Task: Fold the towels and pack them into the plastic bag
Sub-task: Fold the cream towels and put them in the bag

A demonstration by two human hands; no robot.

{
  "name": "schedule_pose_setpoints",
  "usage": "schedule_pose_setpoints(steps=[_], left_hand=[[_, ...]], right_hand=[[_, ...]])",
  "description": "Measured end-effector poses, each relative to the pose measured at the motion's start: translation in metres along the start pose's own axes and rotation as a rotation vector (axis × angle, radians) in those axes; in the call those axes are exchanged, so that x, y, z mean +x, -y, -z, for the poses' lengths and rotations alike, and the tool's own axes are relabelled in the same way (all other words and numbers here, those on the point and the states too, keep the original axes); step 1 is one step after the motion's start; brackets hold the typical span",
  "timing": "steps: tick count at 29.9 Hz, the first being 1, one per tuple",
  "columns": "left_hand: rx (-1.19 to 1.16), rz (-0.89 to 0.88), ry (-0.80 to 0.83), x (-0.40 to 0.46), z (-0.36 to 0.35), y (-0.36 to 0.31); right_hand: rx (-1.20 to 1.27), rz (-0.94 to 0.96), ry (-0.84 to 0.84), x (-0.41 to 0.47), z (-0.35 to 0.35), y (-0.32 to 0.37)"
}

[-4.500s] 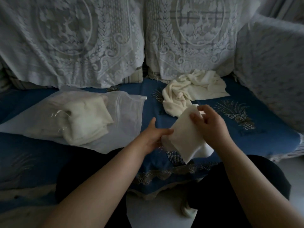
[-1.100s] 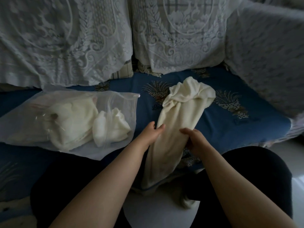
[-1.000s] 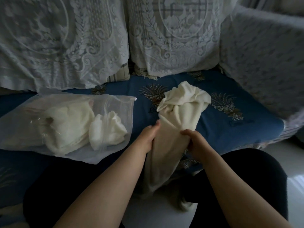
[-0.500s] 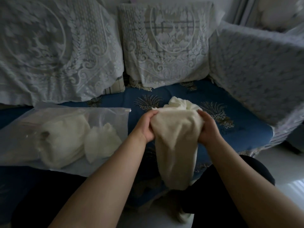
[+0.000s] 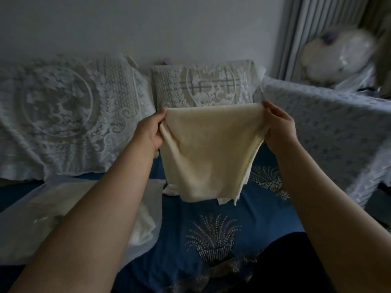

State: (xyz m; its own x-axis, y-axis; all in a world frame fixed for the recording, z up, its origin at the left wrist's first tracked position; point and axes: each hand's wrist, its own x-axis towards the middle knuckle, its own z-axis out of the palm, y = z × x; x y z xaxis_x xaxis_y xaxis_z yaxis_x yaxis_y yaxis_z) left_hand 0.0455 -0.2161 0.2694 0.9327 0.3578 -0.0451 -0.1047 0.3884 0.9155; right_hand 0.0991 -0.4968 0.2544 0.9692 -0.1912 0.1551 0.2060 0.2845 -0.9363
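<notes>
Both hands are up; left hand (image 5: 150, 132) and right hand (image 5: 278, 129) each have fingers pinched on a top corner of the cream towel (image 5: 208, 153), hanging over the sofa (image 5: 243, 212); plastic bag (image 5: 25, 225) lies lower left; lower layers look uneven, so I reckon the fold goes crooked, or a corner slips.

The left hand (image 5: 150, 132) and right hand (image 5: 278, 125) hide their fingers behind the towel (image 5: 208, 153), so only thumbs and backs show. Below the left hand, the forearm covers much of the bag (image 5: 23, 231), whose contents read only as pale shapes; the left edge cuts it off. Up and right of the right hand, a white bundle (image 5: 336, 56) is blurred.
</notes>
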Motion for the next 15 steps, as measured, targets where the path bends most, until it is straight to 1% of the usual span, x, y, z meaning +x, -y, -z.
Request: schedule_pose_setpoints(steps=[2, 3, 4, 7, 10, 12, 15], left_hand=[[0.142, 0.013, -0.027, 0.002, 0.003, -0.004], [0.226, 0.064, -0.051, 0.000, 0.006, -0.002], [0.277, 0.154, -0.039, -0.005, 0.007, 0.002], [0.345, 0.421, 0.069, -0.031, 0.012, 0.036], [0.514, 0.627, 0.171, -0.060, 0.023, 0.078], [0.676, 0.721, 0.262, -0.071, 0.032, 0.096], [0.810, 0.774, 0.301, -0.082, 0.038, 0.093]], right_hand=[[0.033, 0.030, 0.012, -0.001, 0.001, 0.007], [0.048, 0.040, 0.035, -0.003, -0.001, 0.011], [0.067, 0.041, 0.068, -0.006, -0.003, 0.013], [0.137, 0.018, 0.169, -0.021, -0.012, 0.020], [0.141, -0.007, 0.233, -0.036, -0.017, 0.023], [0.126, -0.008, 0.257, -0.043, -0.015, 0.022], [0.102, -0.005, 0.233, -0.049, -0.004, 0.023]])
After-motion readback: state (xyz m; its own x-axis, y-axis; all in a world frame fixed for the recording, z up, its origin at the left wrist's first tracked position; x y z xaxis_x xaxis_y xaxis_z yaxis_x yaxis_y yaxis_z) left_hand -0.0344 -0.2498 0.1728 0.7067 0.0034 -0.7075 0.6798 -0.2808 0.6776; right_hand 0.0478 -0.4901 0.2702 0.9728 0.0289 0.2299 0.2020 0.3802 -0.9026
